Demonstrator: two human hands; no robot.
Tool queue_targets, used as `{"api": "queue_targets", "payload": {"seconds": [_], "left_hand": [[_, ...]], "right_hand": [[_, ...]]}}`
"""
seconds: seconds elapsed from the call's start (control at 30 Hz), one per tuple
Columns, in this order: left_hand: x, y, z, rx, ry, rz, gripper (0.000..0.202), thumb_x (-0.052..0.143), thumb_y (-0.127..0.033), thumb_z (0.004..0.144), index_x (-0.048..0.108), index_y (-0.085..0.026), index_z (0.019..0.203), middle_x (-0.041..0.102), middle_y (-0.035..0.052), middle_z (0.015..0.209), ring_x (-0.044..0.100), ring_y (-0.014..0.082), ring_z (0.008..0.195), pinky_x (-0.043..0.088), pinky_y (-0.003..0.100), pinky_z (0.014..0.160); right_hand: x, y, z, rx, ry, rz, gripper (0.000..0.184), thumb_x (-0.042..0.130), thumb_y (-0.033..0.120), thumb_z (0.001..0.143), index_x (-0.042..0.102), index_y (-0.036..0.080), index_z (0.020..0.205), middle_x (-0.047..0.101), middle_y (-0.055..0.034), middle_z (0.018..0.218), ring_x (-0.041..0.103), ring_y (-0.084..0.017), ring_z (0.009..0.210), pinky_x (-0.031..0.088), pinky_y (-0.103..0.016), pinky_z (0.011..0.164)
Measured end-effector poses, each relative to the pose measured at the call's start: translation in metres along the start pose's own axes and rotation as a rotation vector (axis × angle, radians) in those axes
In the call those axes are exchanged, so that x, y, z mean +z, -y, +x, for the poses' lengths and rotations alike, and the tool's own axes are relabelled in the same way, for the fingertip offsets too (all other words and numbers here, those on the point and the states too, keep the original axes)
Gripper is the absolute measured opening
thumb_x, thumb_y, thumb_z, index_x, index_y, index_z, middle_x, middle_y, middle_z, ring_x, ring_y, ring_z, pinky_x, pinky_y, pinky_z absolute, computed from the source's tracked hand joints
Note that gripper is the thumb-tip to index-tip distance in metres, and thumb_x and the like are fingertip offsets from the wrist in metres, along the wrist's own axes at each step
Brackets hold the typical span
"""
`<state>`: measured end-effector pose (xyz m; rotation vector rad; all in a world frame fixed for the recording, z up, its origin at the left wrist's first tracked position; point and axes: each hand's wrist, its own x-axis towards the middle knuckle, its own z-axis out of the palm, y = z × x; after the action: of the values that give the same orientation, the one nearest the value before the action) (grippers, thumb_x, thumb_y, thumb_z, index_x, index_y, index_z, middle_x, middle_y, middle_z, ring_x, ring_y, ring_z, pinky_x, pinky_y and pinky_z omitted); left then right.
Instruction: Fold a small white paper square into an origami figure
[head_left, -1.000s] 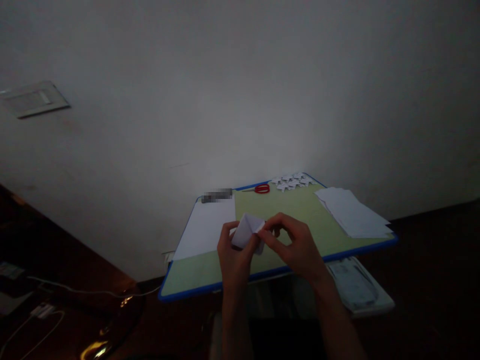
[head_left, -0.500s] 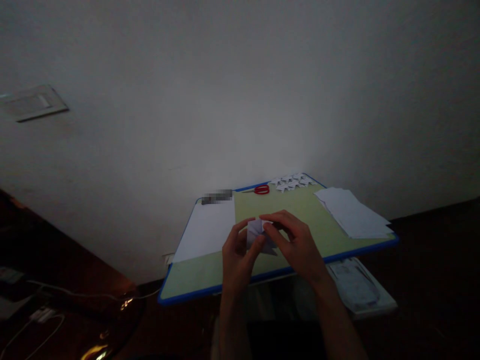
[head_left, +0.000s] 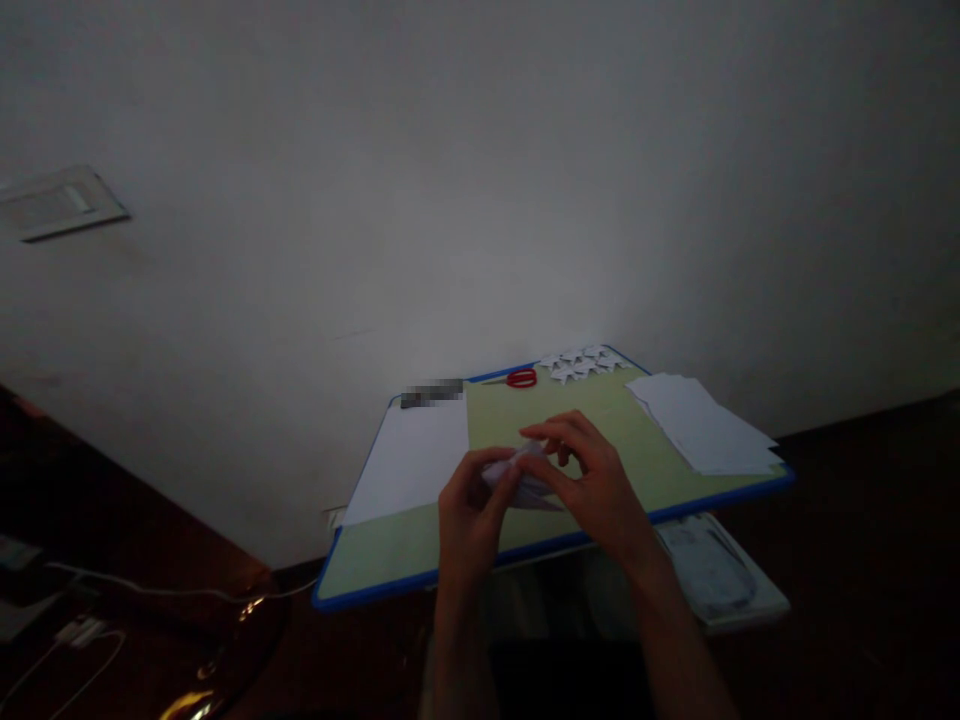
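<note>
My left hand (head_left: 469,510) and my right hand (head_left: 592,485) meet over the middle of a small green table with a blue rim (head_left: 555,545). Between their fingertips they pinch a small folded piece of white paper (head_left: 525,482), now pressed fairly flat just above the tabletop. The fingers of both hands are curled around the paper's edges, and part of the paper is hidden behind them.
A white sheet (head_left: 412,455) lies on the table's left side and a stack of white sheets (head_left: 701,425) on its right. Red-handled scissors (head_left: 519,378) and several small folded white paper shapes (head_left: 581,363) lie at the far edge by the wall. Cables (head_left: 90,630) trail over the dark floor at left.
The folded paper went from held up and open to collapsed flatter and lower between my fingers. Both hands have closed in on it and sunk slightly toward the table.
</note>
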<state>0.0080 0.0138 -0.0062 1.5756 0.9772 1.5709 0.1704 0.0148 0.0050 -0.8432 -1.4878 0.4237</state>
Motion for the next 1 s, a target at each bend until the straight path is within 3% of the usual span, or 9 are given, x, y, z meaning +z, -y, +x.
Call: {"api": "queue_targets", "payload": {"seconds": [0.07, 0.23, 0.43, 0.6, 0.77, 1.0], "left_hand": [[0.000, -0.001, 0.000, -0.019, -0.003, -0.044, 0.022, 0.083, -0.034, 0.085, 0.076, -0.019, 0.098, 0.078, 0.0040, 0.091, 0.070, 0.0163, 0.076, 0.056, 0.023, 0.067], [0.003, -0.001, -0.001, -0.071, -0.039, -0.060, 0.022, 0.083, -0.035, 0.085, 0.075, -0.017, 0.095, 0.077, 0.0036, 0.089, 0.069, 0.0148, 0.071, 0.055, 0.024, 0.066], [0.007, -0.003, 0.000, -0.056, -0.081, -0.037, 0.020, 0.083, -0.035, 0.083, 0.075, -0.017, 0.088, 0.075, 0.0044, 0.087, 0.069, 0.0179, 0.080, 0.055, 0.025, 0.069], [0.014, -0.004, -0.001, -0.047, -0.083, -0.067, 0.019, 0.080, -0.035, 0.087, 0.075, -0.017, 0.090, 0.075, 0.0043, 0.091, 0.069, 0.0180, 0.085, 0.054, 0.024, 0.070], [0.020, -0.004, -0.003, -0.058, -0.162, -0.098, 0.017, 0.081, -0.033, 0.086, 0.074, -0.018, 0.089, 0.075, 0.0043, 0.091, 0.069, 0.0187, 0.090, 0.054, 0.025, 0.075], [0.022, -0.003, -0.003, -0.044, -0.141, -0.141, 0.014, 0.082, -0.029, 0.086, 0.074, -0.018, 0.088, 0.077, 0.0043, 0.092, 0.070, 0.0185, 0.090, 0.054, 0.027, 0.080]], "right_hand": [[-0.001, -0.003, 0.000, 0.016, -0.005, -0.015, 0.029, 0.081, 0.023, 0.088, 0.076, 0.025, 0.116, 0.067, -0.0034, 0.102, 0.063, -0.017, 0.086, 0.050, -0.029, 0.070], [-0.006, -0.008, -0.002, 0.077, 0.129, 0.093, 0.020, 0.069, 0.026, 0.097, 0.077, 0.023, 0.115, 0.071, -0.0026, 0.093, 0.065, -0.017, 0.082, 0.052, -0.030, 0.075], [-0.006, -0.004, -0.003, 0.043, 0.178, 0.111, 0.022, 0.068, 0.023, 0.098, 0.080, 0.027, 0.116, 0.075, -0.0036, 0.097, 0.069, -0.018, 0.089, 0.055, -0.031, 0.079], [-0.004, -0.003, -0.003, 0.099, 0.133, 0.087, 0.015, 0.074, 0.027, 0.093, 0.082, 0.026, 0.106, 0.081, -0.0034, 0.097, 0.071, -0.019, 0.083, 0.057, -0.032, 0.079], [-0.004, -0.005, -0.003, 0.138, 0.095, 0.118, 0.012, 0.076, 0.031, 0.092, 0.082, 0.025, 0.100, 0.082, -0.0036, 0.096, 0.072, -0.021, 0.085, 0.057, -0.033, 0.078], [-0.005, -0.006, -0.003, 0.167, 0.092, 0.170, 0.011, 0.076, 0.032, 0.091, 0.081, 0.025, 0.098, 0.080, -0.0031, 0.094, 0.071, -0.021, 0.088, 0.056, -0.034, 0.081]]}}
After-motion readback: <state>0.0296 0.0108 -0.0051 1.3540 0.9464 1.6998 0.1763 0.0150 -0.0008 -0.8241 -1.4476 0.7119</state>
